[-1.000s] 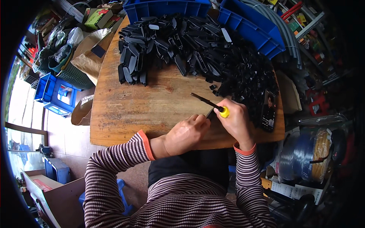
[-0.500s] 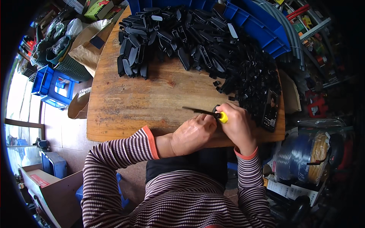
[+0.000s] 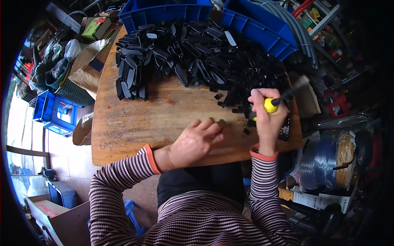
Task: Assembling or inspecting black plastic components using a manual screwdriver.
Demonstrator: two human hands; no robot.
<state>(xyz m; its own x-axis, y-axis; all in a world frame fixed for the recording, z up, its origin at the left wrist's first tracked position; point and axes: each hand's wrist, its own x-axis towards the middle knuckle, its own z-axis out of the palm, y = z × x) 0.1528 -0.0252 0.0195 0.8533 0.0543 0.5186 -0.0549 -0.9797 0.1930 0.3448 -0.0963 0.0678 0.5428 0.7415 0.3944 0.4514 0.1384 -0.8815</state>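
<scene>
At the far edge of the bench (image 3: 131,127) stand two blue bins (image 3: 262,33), their contents hidden. Before them, loose black parts (image 3: 176,55) heap up toward the right edge, where the right hand (image 3: 267,114) clasps a yellow-handled screwdriver (image 3: 271,105). Near the front edge, the left hand (image 3: 193,142) pinches a small dark piece (image 3: 221,121), partly covered.

Glare whitens the window (image 3: 24,112) at left, edges curve into darkness, and the tool shaft (image 3: 294,87) blurs.
</scene>
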